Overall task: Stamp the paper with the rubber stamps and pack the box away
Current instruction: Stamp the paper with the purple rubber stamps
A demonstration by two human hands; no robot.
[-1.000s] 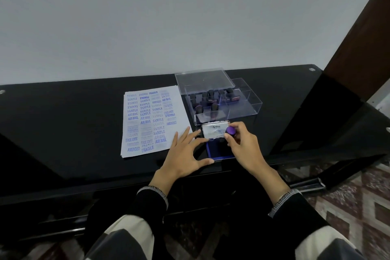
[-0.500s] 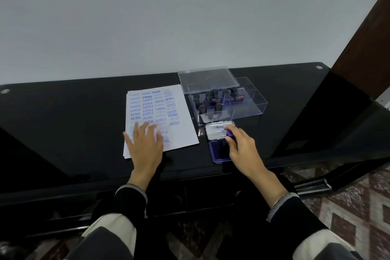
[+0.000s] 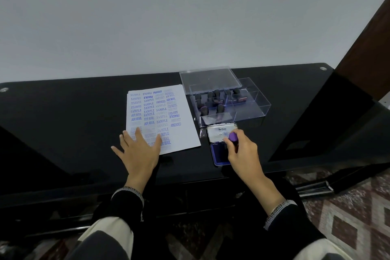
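Note:
A white paper (image 3: 185, 116) covered in blue stamped words lies on the black table. My left hand (image 3: 139, 152) rests flat on its lower left corner, fingers spread. To the right sits an open blue ink pad (image 3: 218, 153) with its white lid (image 3: 219, 132) folded back. My right hand (image 3: 242, 150) grips a purple-handled rubber stamp (image 3: 233, 136) and holds it down on the pad. Behind the pad stands a clear plastic box (image 3: 253, 110) holding several dark-handled stamps (image 3: 213, 99); its clear lid (image 3: 209, 79) lies at the back.
The glossy black table (image 3: 73, 116) stands against a pale wall. A lower black surface (image 3: 341, 124) juts out at the right. Patterned floor (image 3: 348, 217) shows below it. The table's front edge runs just under my wrists.
My left hand left the ink pad and moved left to press flat on the paper. My right hand stayed on the pad with the stamp.

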